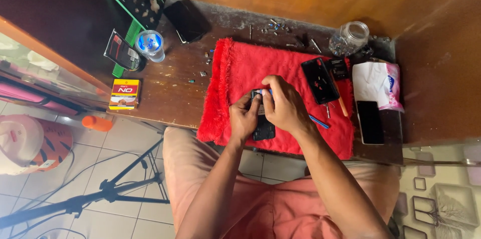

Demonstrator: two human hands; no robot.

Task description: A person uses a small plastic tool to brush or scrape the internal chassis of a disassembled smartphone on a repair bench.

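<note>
Your 2 hands meet over a red fringed cloth (240, 74) spread on the wooden desk (170, 89), working on a small dark phone (263, 130) that lies near the cloth's near edge, between your wrists. Your left hand (244, 119) steadies the device from the left, fingers curled against its upper end. Your right hand (283, 105) pinches closed on a slim blue tool (267, 91) at the phone's top edge, though the tip itself is hidden by your fingers.

To the right on the cloth lies a second dark phone shell (319, 80), back open, with a blue-handled tool (318, 121) just beside your right wrist. A glass jar (349, 38) stands at the far right of the desk, loose screws (274, 28) are scattered along the far edge, and another black phone (370, 122) rests at the right, near a soft tissue pack (379, 85).

The step in hand looks like prying or unfastening at the phone's top end. The next move likely calls for a firm left-hand hold and small, careful pressure from the right, so the tool does not slip.
</note>
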